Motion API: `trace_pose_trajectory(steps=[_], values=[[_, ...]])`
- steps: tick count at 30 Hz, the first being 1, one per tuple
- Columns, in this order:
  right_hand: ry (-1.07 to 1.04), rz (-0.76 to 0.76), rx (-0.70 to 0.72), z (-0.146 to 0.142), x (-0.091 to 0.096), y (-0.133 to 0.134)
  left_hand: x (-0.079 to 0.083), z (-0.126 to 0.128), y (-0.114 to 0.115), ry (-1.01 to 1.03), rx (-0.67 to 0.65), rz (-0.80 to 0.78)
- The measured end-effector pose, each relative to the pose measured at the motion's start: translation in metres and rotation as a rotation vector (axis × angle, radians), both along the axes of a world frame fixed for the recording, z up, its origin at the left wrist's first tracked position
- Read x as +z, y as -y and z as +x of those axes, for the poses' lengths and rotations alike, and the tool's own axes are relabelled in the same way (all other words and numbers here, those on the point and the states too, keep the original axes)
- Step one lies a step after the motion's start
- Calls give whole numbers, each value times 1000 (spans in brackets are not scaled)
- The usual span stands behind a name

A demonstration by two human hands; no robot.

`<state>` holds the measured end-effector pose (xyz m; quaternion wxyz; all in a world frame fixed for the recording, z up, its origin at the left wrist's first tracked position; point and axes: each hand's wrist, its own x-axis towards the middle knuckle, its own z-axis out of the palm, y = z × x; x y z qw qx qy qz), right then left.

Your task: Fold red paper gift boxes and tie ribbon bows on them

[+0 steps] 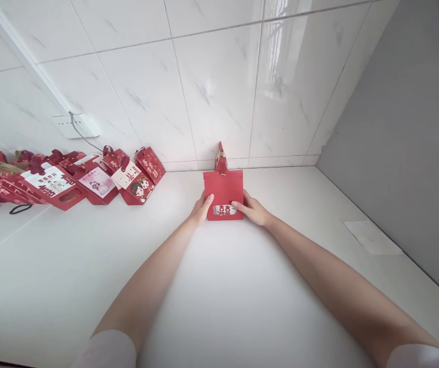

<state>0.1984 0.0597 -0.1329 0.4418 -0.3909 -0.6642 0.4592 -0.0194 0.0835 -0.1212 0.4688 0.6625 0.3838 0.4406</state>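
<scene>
A red paper gift box stands near the wall, with a small window low on its front through which a white and red pattern shows. My left hand grips its left side, thumb on the front face. On the opposite side my right hand holds the edge, with the thumb beside the window. The remaining fingers of both hands are mostly hidden behind the box. A red ribbon shows at its top. Directly behind it, a narrow red printed box is partly covered.
Several red gift boxes with ribbon handles lie in a row along the wall at left. A cable hangs from the wall socket above them. At right, a flat white sheet lies on the white table beside a grey panel.
</scene>
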Motion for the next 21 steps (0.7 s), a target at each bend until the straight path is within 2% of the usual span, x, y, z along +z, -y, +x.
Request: trace_pose_trajectory(steps=[2,4,12,21], values=[[-51,-17,64,2,0,-2,1,-7,-5,22,-96,-21],[-58,-18,61,3,-1,-3,0,-9,-8,48,-137,-15],[141,32,-91,-1,0,1,-1,-5,-7,-24,-40,14],[170,22,-97,1,2,2,-2,-4,-6,-15,-48,26]])
